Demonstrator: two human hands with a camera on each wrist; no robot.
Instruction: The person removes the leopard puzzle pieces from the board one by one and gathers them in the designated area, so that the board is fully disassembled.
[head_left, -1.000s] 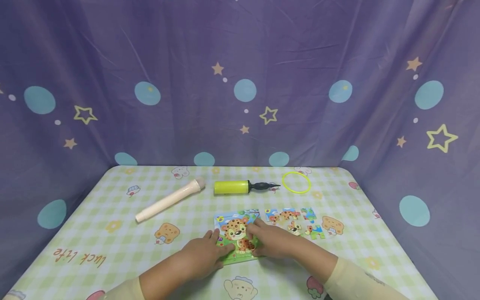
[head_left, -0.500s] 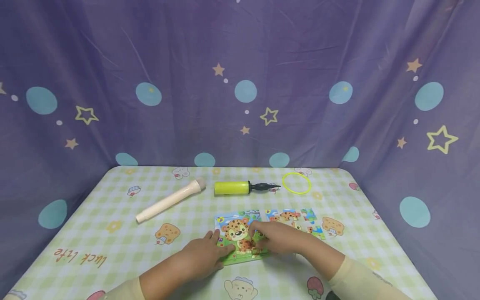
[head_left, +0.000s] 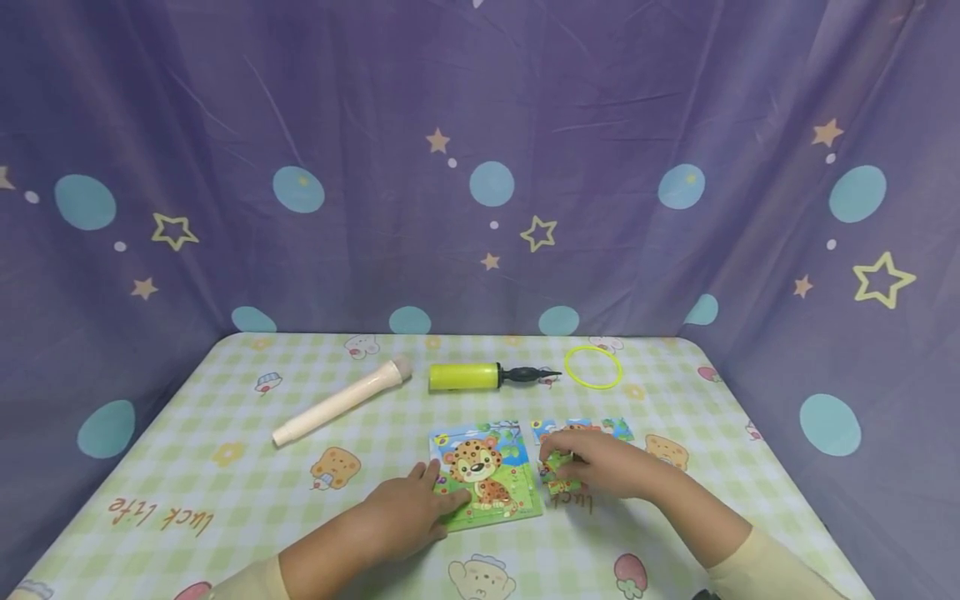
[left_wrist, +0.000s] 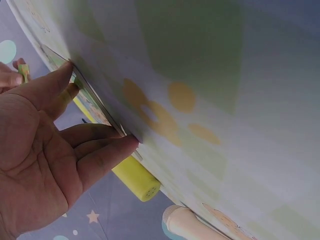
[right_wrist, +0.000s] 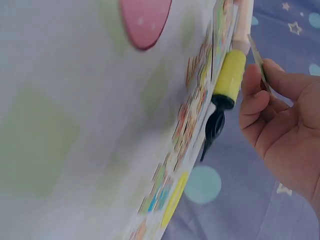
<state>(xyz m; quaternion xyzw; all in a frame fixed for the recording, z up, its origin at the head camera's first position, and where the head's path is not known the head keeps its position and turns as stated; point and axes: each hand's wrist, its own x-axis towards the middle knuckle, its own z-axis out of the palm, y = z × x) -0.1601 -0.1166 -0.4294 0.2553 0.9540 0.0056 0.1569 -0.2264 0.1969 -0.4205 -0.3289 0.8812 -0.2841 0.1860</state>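
Observation:
A leopard-picture puzzle board (head_left: 480, 471) lies flat on the table. My left hand (head_left: 408, 512) rests at its left edge, fingers extended. In the left wrist view, the thumb and fingertips of that hand (left_wrist: 55, 150) touch the board's edge. My right hand (head_left: 603, 458) is to the right of the board, over loose puzzle pieces (head_left: 622, 429) that it partly hides. It pinches a thin puzzle piece (right_wrist: 257, 60) between thumb and fingers, seen nearly edge-on in the right wrist view. From the left wrist view, this piece (left_wrist: 24, 73) shows green.
Behind the board lies a yellow hand pump (head_left: 463, 377) with a black nozzle, beside a yellow ring (head_left: 566, 367). A pale toy microphone (head_left: 341, 404) lies at the left. The checked tablecloth (head_left: 262, 500) covers the table, and a purple curtain (head_left: 600, 267) stands behind it.
My right hand has moved from the puzzle board rightward to above the loose pieces, with a puzzle piece in its fingers. The left hand has stayed at the board's left edge.

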